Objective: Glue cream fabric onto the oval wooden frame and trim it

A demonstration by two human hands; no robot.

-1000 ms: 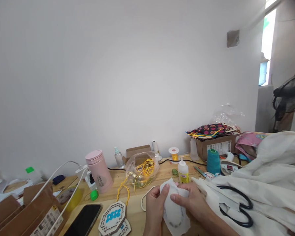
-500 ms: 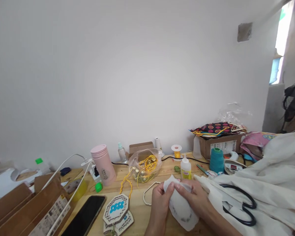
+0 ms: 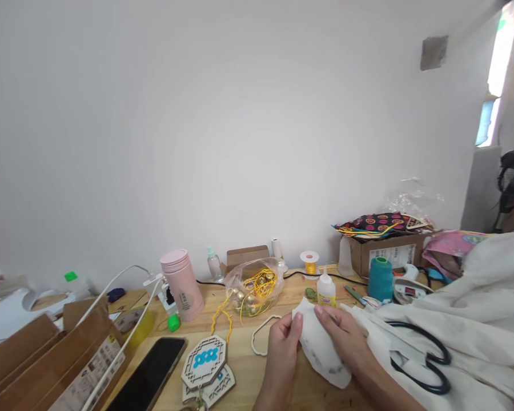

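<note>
A thin white piece of cloth [image 3: 323,351] with faint grey marks hangs between my two hands, low in the view. My left hand [image 3: 285,342] pinches its upper left edge between thumb and fingers. On the other side, my right hand [image 3: 345,337] grips the upper right edge, thumb on top. Left of my hands lies a thin pale octagonal ring [image 3: 259,337] on the table. Just behind the cloth stands a white glue bottle [image 3: 326,290] with a yellow label. Whether anything is behind the cloth is hidden.
Wooden octagonal pendants [image 3: 204,362] lie beside a dark phone [image 3: 148,374]. Behind them stand a pink flask [image 3: 183,285] and a clear bag [image 3: 252,288] of golden bells. At right are teal thread [image 3: 381,279], black-handled scissors [image 3: 441,359] and white fabric [image 3: 488,308]. A cardboard box [image 3: 77,365] is at left.
My hands have moved slightly apart at the cloth's top edge, and the cloth now looks flatter between them. The whole view has shifted a little.
</note>
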